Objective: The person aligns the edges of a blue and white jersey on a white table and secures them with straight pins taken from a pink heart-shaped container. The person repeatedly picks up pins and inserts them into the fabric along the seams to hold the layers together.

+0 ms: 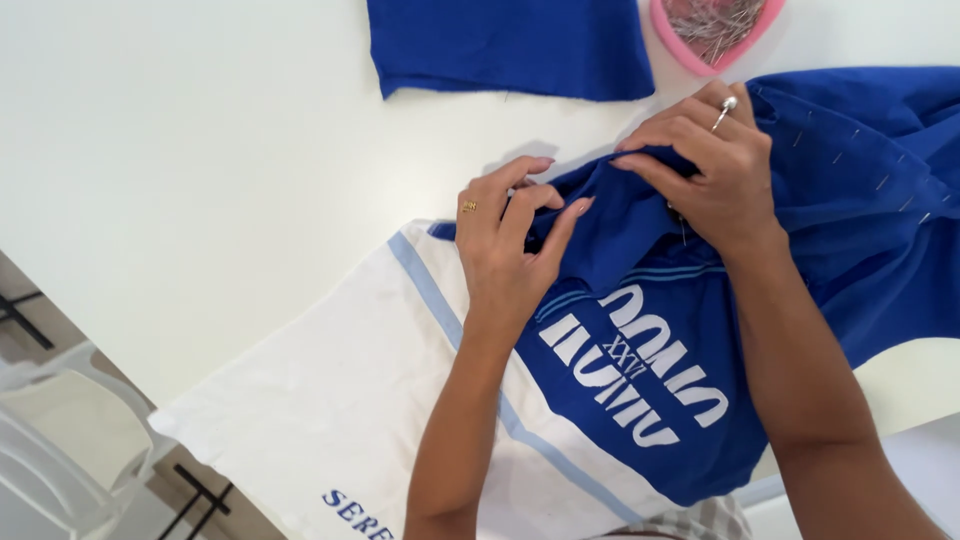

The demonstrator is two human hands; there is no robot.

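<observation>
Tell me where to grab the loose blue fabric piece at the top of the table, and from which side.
Probably pinch the blue fabric piece at its near left corner, coming from the bare white table on its left. It lies flat, that edge is free, and the pink pin tray crowds its right side.

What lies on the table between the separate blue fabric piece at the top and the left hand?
Only bare white table lies between the flat blue fabric piece and the left hand, in the head view.
</observation>
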